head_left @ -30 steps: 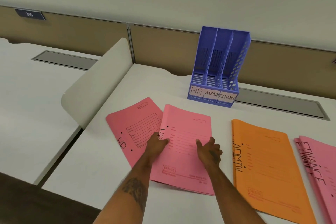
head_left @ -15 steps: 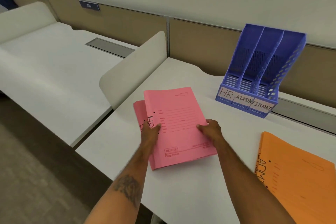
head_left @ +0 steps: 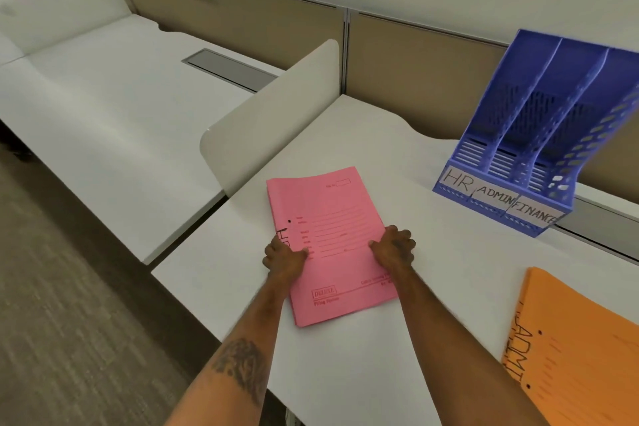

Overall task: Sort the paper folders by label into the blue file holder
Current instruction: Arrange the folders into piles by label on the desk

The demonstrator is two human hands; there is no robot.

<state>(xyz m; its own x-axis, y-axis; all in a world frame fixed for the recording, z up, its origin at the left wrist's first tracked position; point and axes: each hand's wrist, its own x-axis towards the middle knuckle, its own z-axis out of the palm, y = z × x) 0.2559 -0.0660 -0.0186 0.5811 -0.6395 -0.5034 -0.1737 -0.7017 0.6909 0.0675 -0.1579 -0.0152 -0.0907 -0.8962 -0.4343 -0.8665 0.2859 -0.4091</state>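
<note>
Two pink folders marked HR [head_left: 332,225] lie squared in one stack on the white desk [head_left: 397,169]. My left hand [head_left: 284,257] grips the stack's left edge, partly covering the HR lettering. My right hand [head_left: 394,245] grips its right edge. The blue file holder [head_left: 539,135] stands at the back right, with three empty slots labelled HR, ADMIN and FINANCE from left to right. An orange folder marked ADMIN [head_left: 581,349] lies at the lower right, cut off by the frame.
A low white divider panel [head_left: 273,114] stands left of the desk, with a second white desk [head_left: 103,107] beyond it. A tan partition wall [head_left: 415,55] runs along the back. The desk's left front edge drops to carpeted floor [head_left: 69,322].
The two pink HR folders, spread apart a second ago, are now gathered into one aligned stack between my hands. My view has swung left, so the pink FINANCE folders have left the frame.
</note>
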